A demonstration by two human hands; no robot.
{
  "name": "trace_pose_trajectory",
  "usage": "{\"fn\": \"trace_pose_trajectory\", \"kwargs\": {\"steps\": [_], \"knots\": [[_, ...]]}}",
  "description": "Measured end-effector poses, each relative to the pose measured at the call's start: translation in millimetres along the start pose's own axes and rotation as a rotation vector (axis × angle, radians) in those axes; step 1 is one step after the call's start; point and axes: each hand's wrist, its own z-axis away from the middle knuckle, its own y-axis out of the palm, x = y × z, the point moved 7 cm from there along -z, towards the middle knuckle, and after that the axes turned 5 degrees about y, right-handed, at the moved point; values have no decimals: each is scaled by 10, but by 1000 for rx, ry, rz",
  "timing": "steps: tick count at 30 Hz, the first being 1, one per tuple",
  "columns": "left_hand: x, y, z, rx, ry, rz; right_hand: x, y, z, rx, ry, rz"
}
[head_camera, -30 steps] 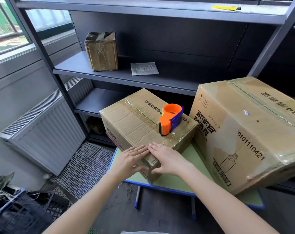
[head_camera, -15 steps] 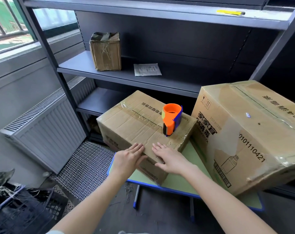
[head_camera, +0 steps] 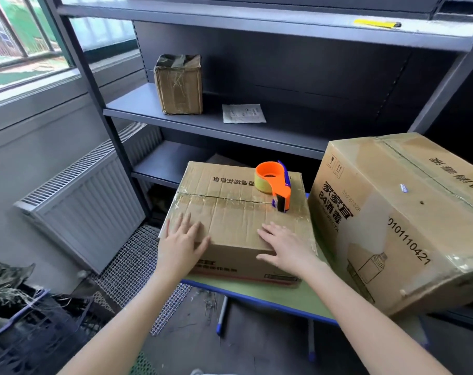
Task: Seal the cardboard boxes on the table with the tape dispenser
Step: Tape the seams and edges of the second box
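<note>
Atop small box [head_camera: 238, 212]: tape dispenser [head_camera: 274, 184]; left hand [head_camera: 182, 243], right hand [head_camera: 288, 246] flat, fingers straight; large box [head_camera: 408, 220] just right.

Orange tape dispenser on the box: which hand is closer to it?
The right hand. It lies flat on the smaller box just in front of the tape dispenser; the left hand rests at the box's near left corner, farther away.

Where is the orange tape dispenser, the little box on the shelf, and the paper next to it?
tape dispenser [head_camera: 280, 188]: head view, on its orange body.
small box [head_camera: 180, 89]: head view, middle of its front face.
paper [head_camera: 243, 113]: head view, its middle.
</note>
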Motion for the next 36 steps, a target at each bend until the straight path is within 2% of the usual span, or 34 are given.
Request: {"fn": "trace_pose_trajectory", "kwargs": {"steps": [3, 5, 9, 13, 17, 21, 24, 27, 29, 36], "knots": [[289, -10, 30, 81, -156, 10, 280, 72, -174, -26, -60, 2], [351, 11, 44, 108, -211, 101, 378, 108, -258, -37, -76, 22], [356, -31, 47, 30, -229, 297, 350, 185, -315, -17, -74, 30], [251, -47, 141, -41, -271, 345, 161, 153, -300, -2, -70, 0], [-162, -67, 306, -153, -89, 207, -193, 80, -301, -28, 42, 40], [-551, -126, 450, -224, 105, 162, -252, 18, -315, -1, 182, -40], [-417, -193, 380, -274, 187, 180, 113, 27, -293, 24, 93, -92], [-239, -152, 247, -221, 315, 130, 562, 111, -283, 40, -30, -50], [-174, -80, 179, -180, 357, 108, 789, 187, -308, 62, -43, -4], [-184, -23, 188, -234, 387, 192, 947, 259, -351, 85, -43, 15]]}}
